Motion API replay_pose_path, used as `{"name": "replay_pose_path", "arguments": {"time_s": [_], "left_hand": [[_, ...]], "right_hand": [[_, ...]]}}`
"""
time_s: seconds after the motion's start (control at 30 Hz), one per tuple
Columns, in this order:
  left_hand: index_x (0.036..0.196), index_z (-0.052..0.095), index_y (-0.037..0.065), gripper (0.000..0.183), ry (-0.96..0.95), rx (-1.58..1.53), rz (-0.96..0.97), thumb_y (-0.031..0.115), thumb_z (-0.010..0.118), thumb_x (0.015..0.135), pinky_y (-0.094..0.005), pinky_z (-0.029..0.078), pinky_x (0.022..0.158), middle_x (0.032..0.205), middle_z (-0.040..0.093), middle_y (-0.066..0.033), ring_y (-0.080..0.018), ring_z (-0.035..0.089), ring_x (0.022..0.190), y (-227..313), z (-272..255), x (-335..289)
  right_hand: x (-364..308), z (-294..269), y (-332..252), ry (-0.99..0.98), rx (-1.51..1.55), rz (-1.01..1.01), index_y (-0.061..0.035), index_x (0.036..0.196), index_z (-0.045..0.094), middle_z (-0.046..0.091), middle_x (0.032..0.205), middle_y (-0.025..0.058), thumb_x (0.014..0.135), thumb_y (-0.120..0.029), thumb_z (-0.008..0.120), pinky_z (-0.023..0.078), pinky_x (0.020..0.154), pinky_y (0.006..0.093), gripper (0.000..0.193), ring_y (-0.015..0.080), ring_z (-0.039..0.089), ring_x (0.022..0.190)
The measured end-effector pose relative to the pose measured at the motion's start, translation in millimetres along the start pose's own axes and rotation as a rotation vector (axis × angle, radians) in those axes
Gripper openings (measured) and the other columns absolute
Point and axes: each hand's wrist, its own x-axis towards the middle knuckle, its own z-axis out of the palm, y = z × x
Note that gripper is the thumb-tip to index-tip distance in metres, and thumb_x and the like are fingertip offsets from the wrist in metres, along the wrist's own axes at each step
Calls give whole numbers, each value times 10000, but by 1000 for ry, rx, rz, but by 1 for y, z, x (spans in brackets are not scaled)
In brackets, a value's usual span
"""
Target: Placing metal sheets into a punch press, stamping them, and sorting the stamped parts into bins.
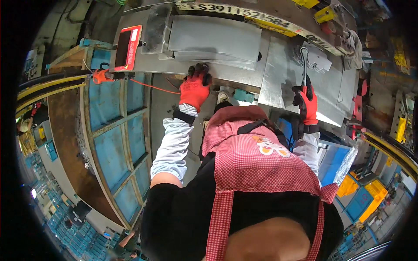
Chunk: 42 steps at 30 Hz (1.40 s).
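Observation:
My right hand [307, 102], in a red and black glove, is closed round the handle of a metal wrench [304, 65]. The wrench points away from me over the right side of the metal bench, its head near a thin, irregular grey sheet piece [318, 60]. My left hand [196, 89], gloved alike, rests at the bench's near edge with dark fingertips spread forward. Just beyond those fingers lies a stack of flat grey metal sheets [213, 39], its lower layers slightly fanned out.
A red-framed dark panel [128, 48] lies on the bench's left end. Close by, a red grip [102, 77] has an orange cord running from it. A heavy machine beam [261, 19] crosses the far side. Blue framed panels [106, 130] stand left; a blue box [335, 161] stands right.

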Motion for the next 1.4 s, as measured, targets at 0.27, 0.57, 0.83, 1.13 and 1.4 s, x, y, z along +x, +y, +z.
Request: {"name": "replay_pose_path", "arguments": {"time_s": [0.27, 0.57, 0.83, 1.13, 1.4], "left_hand": [[1257, 469, 222, 420, -80, 15, -10, 398, 409, 880, -427, 374, 977, 1369, 396, -58, -287, 373, 1256, -4, -9, 5], [1234, 497, 215, 389, -87, 25, -19, 352, 451, 872, -409, 368, 985, 1340, 435, -64, -282, 382, 1250, 0, -13, 7], [1244, 477, 202, 417, -40, -43, 37, 320, 501, 846, -424, 391, 958, 1370, 396, -52, -294, 370, 1254, -6, -10, 3], [1238, 482, 170, 403, -75, -183, 1, 323, 472, 865, -421, 382, 958, 1315, 450, -89, -331, 390, 1221, 2, -17, 1], [1267, 473, 168, 456, -22, -233, -114, 338, 515, 846, -387, 336, 1000, 1325, 436, -112, -325, 378, 1233, -8, 2, -13]], "right_hand": [[-4, 13, -13, 22, 3, 43, -84, 1354, 364, 609, 843, 49, 827, -141, 571, 446, 505, 244, 569, 93, 495, 551], [-6, 19, -20, 27, -42, 65, -80, 1349, 343, 606, 918, 103, 843, -170, 540, 432, 500, 244, 551, 86, 475, 552], [-3, 2, -10, -12, 82, 73, -82, 1390, 294, 631, 908, 93, 829, -149, 573, 473, 525, 250, 630, 107, 536, 591], [-7, -5, -28, -32, 312, 139, -42, 1227, 454, 607, 796, 55, 846, -133, 560, 349, 402, 201, 406, 58, 437, 456], [-21, -51, -26, -192, 565, -36, -31, 979, 504, 448, 625, 15, 859, -221, 531, 302, 426, 230, 226, 89, 385, 481]]}}
